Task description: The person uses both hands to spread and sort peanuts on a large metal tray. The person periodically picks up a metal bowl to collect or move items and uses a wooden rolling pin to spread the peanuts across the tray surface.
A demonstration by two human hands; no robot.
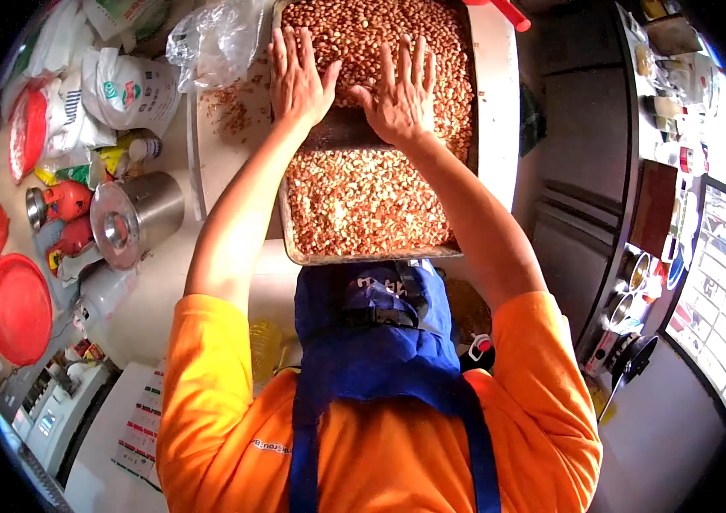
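A large metal tray [371, 257] lies in front of me, filled with small reddish-brown, peanut-like nuts. Its far part holds whole-looking reddish nuts [354, 43]. In the near part the nuts [363, 205] look paler, many with light patches. A strip of dark tray bottom [342, 132] shows between the two parts. My left hand [303, 85] rests palm down over the far nuts at the tray's left side, fingers stretched forward. To its right, my right hand [401, 98] is also palm down with its fingers spread over the nuts. Neither hand grips anything.
The tray sits on a pale table [495, 111], with a clear plastic bag [218, 47] and loose skins [230, 107] at left. Farther left are white sacks [132, 85], a steel pot [153, 209] and a red basin [18, 308]. A dark cabinet [581, 128] stands at right.
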